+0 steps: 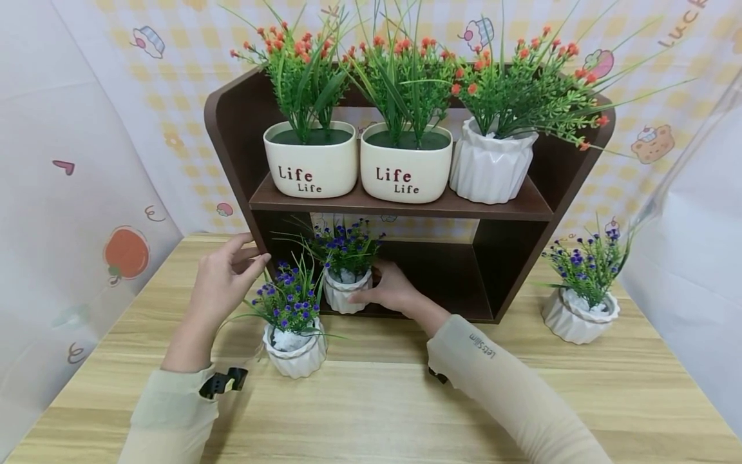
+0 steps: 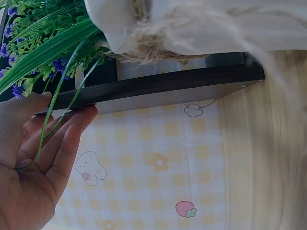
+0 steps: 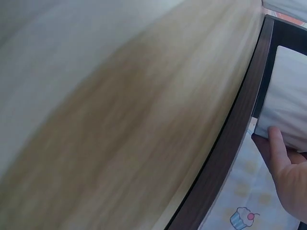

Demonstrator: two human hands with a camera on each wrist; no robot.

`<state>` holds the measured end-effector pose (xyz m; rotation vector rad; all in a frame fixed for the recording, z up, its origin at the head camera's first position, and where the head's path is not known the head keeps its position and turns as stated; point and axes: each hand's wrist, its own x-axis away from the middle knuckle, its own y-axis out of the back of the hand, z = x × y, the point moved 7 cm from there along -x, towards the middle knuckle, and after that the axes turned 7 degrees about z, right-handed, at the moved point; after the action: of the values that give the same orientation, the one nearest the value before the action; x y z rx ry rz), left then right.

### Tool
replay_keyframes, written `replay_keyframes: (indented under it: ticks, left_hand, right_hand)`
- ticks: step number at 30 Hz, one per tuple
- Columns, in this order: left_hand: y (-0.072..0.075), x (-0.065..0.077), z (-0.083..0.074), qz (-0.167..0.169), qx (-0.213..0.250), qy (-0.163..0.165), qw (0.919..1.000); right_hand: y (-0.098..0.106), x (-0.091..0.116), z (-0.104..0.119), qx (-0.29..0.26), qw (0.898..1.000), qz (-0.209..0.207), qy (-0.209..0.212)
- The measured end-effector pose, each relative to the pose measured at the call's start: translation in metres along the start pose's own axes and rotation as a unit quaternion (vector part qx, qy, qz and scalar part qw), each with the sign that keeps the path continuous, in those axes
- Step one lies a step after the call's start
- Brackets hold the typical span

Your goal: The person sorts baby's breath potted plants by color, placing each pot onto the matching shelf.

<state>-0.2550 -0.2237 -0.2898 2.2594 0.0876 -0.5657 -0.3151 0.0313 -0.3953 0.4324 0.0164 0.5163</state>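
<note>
My right hand (image 1: 395, 289) grips a white fluted pot of purple flowers (image 1: 344, 298) at the front of the lower compartment of a dark brown two-tier shelf (image 1: 371, 205). The right wrist view shows the thumb along the side of the white pot (image 3: 287, 98); the other fingers are mostly hidden. With my left hand (image 1: 220, 283) I hold the shelf's left side panel, thumb on one face and fingers on the other, as the left hand (image 2: 43, 158) shows in its wrist view. A second purple-flowered pot (image 1: 297, 356) stands on the table just before the left hand.
On the upper tier stand two cream "Life" planters (image 1: 310, 161) with orange flowers and a white fluted pot (image 1: 493, 167) whose long leaves spread rightward. Another purple-flowered pot (image 1: 580, 317) sits on the wooden table (image 1: 371, 406), right of the shelf. A checked cloth (image 1: 655, 84) hangs behind.
</note>
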Motion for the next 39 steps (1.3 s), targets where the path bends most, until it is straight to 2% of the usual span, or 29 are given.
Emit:
replay_keyframes:
  ticks: [13,24,28,33,39]
  left_hand:
    - [0.001,0.000,-0.001,0.001,-0.001,0.003,1.0000]
    - [0.001,0.001,-0.001,-0.003,-0.005,0.001,1.0000]
    - [0.001,0.001,-0.002,-0.005,-0.006,-0.003,1.0000]
    - [0.001,0.001,-0.002,-0.006,-0.005,-0.001,1.0000]
    - [0.001,0.001,-0.002,-0.003,-0.002,0.003,1.0000]
  right_hand:
    - [-0.007,-0.006,-0.001,-0.002,1.000,0.006,-0.021]
    - [-0.008,-0.007,0.004,0.020,0.999,0.033,-0.003]
    - [-0.006,-0.006,0.004,0.022,0.999,0.047,-0.011]
    - [-0.001,-0.002,0.004,-0.001,0.999,0.051,-0.016]
    - [0.005,0.008,0.008,0.008,0.999,0.042,0.006]
